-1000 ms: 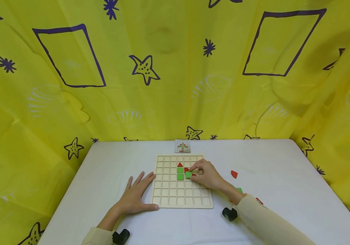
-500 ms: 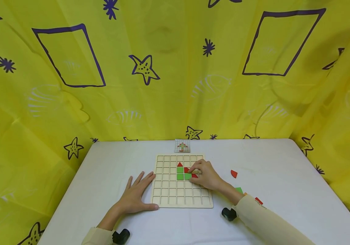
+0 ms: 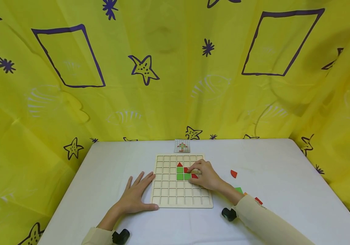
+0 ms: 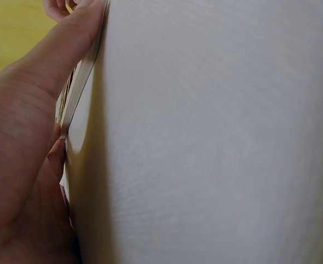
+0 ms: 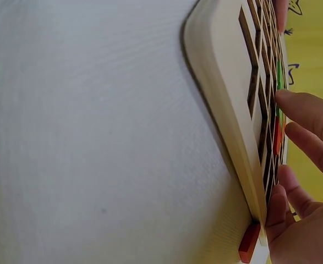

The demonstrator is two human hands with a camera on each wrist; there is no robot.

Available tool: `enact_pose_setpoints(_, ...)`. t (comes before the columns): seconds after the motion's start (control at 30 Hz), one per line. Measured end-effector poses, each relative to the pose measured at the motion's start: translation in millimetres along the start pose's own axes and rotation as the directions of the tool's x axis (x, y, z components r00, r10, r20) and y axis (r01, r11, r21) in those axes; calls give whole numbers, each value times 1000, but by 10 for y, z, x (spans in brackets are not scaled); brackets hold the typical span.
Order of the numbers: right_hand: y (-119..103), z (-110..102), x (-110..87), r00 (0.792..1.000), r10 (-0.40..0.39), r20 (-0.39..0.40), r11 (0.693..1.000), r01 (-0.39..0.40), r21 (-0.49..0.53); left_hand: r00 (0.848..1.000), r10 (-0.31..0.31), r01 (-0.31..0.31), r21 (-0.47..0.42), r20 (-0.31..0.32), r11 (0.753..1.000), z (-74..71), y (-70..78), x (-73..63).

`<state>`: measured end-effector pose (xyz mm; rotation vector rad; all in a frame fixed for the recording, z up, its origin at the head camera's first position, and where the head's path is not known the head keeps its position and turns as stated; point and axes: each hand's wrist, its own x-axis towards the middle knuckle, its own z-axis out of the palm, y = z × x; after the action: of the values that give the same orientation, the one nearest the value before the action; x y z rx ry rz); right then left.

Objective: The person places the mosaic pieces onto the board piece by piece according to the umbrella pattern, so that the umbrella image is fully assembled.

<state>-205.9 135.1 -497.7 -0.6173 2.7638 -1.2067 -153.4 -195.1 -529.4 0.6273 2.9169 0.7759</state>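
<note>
A wooden grid board (image 3: pixel 165 192) lies on the white table. My left hand (image 3: pixel 135 196) is spread at its left side, fingers straight, with the thumb against the near left corner. Over the grid, my right hand (image 3: pixel 206 175) has thumb and index finger at the edges of a green square tile (image 3: pixel 187 176), which sits in a cell. In the right wrist view the thumb (image 5: pixel 301 110) touches that green tile. To its left two green squares stand in a column under a red triangle tile (image 3: pixel 179 164). Red tiles, partly covered by the fingers, lie above and to the right.
A small pattern card (image 3: pixel 182 145) lies behind the board. On the right of the table are a red quarter-round tile (image 3: pixel 233 174), a green tile (image 3: pixel 238 190) and a red tile (image 3: pixel 259 200), the last two near the right forearm. A yellow curtain (image 3: pixel 175 102) hangs behind.
A second ago the green square was tilted in the right hand's pinch above the grid; now it lies flat in its cell. The left hand has stayed still.
</note>
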Motion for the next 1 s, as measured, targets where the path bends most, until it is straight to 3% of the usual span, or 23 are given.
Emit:
enact_pose_setpoints(0.23, 10, -89, 9, 998, 2, 59, 1000, -3, 9, 1000, 21, -21, 14, -12, 1000, -7, 17, 0)
enact_pose_setpoints(0.4, 14, -245, 9, 994, -63, 93, 998, 61, 23, 1000, 27, -27, -5, 14, 1000, -71, 71, -8)
enact_pose_setpoints(0.73, 40, -559, -120, 981, -180, 77, 982, 183, -39, 995, -12, 13, -8, 98, 1000, -151, 130, -7)
enact_pose_setpoints(1.0, 123, -794, -297, 985, -163, 53, 984, 166, -62, 995, -10, 11, -10, 96, 1000, -145, 122, -1)
